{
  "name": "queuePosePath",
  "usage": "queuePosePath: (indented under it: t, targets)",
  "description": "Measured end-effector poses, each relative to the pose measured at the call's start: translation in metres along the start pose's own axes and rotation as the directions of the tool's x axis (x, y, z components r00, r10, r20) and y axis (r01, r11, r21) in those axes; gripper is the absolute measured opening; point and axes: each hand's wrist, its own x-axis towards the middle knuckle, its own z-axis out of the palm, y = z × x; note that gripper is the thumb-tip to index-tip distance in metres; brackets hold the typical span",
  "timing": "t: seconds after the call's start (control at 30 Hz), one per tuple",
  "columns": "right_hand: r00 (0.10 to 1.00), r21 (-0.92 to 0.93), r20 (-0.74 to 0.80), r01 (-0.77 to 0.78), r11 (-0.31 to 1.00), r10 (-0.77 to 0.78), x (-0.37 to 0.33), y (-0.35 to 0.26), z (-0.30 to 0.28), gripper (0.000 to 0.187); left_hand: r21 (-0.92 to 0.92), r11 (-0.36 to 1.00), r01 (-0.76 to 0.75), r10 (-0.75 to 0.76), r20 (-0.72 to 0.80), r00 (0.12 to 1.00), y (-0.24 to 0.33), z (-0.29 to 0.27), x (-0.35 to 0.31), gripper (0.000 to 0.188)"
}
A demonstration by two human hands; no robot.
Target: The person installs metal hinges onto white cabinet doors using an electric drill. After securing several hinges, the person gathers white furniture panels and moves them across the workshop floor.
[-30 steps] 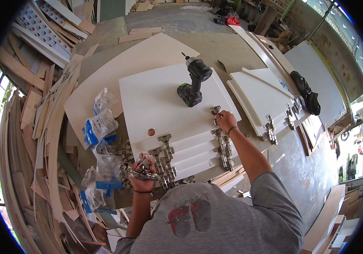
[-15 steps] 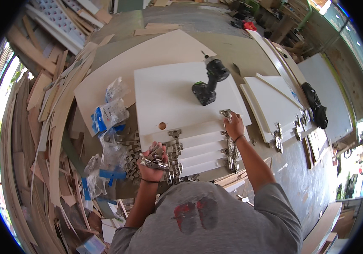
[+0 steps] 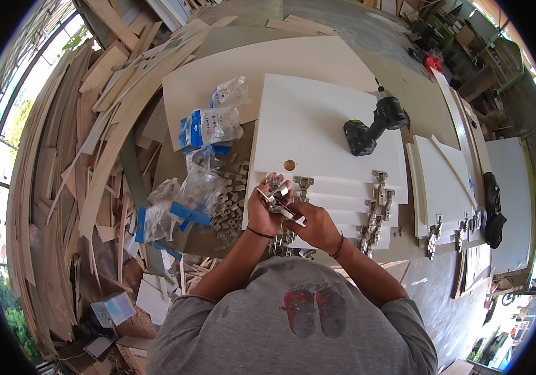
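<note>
My left hand is closed around several silvery cabinet hinges, palm up, above the front left of a stack of white panels. My right hand has come in beside it, its fingers pinching the end of a hinge at that handful. Partly covered by my hands, the top white panel has a round drilled hole near its front left. Hinges sit along the stepped front edges, one just beyond my hands and another at the right.
A cordless drill rests on the top panel. Left of the stack lie small metal pieces and clear plastic bags with blue labels. More white panels with hinges stand at the right, beside a black item. Wood offcuts crowd the left.
My right hand has left the hinge at the stack's right front corner and joined my left hand at the handful of hinges. The whole view has swung, shifting the scene rightward.
</note>
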Motion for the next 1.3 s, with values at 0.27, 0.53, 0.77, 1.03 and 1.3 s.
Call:
queuePosePath:
  t: [0.27,0.53,0.77,1.03,1.3]
  targets:
    - [0.993,0.099,0.024,-0.114,0.989,0.113,0.008,0.0,-0.001,0.019,-0.058,0.998,0.029,-0.027,0.034,0.999,0.009,-0.003,0.002,0.027]
    - [1.0,0.022,-0.026,0.014,1.0,-0.013,0.01,-0.001,0.018,0.035,-0.03,0.999,-0.018,0.019,0.049,0.999,0.009,0.0,0.002,0.026]
    - [0.933,0.661,0.137,-0.337,0.671,0.333,0.019,0.005,0.013,0.016,-0.092,0.994,-0.051,0.048,-0.031,0.998,0.024,-0.019,0.007,0.026]
    - [0.751,0.841,0.465,-0.541,0.033,0.468,0.042,0.069,0.026,0.014,-0.118,0.988,-0.099,0.085,-0.119,0.989,0.042,-0.034,-0.007,0.028]
    - [0.664,0.826,0.487,-0.562,-0.051,0.567,0.045,0.085,0.036,0.014,-0.132,0.985,-0.109,0.094,-0.115,0.989,0.054,-0.053,-0.017,0.029]
